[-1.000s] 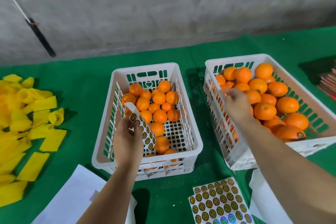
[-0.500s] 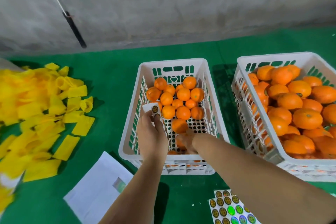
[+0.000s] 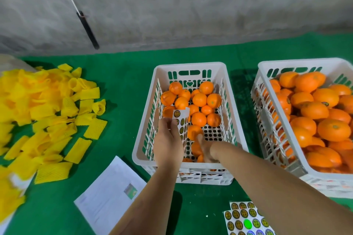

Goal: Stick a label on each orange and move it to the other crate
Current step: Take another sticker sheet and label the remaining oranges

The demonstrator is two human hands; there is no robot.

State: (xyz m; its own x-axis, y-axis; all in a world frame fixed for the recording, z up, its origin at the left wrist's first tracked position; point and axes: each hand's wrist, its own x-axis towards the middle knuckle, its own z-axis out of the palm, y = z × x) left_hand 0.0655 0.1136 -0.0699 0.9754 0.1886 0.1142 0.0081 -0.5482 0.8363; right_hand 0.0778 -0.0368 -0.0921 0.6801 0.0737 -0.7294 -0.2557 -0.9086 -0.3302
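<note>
On the green cloth [image 3: 133, 74], two white crates side by side. Middle crate [image 3: 191, 66]: partly filled, oranges [image 3: 198, 99] bunched at the far end, perforated floor bare near the middle, a few more oranges at the near end under the hands. Right crate [image 3: 267, 66]: heaped with bigger oranges [image 3: 315, 110] (at least one shows a round sticker on top).

Left hand [image 3: 168, 143] over the middle crate's near-left part, pinching a label strip [image 3: 181, 118] between thumb and fingers; strip stands upright, round labels facing the camera.

Right hand [image 3: 205, 148] reaches down inside the middle crate, fingers on an orange [image 3: 194, 131] at the near end; blurred, cannot tell whether it grips or just touches.

Label sheets [image 3: 244, 217] lie near the bottom edge, below the right forearm. White paper [image 3: 107, 192] near-left of the middle crate. Yellow foam sleeves [image 3: 47, 112] piled at left.
</note>
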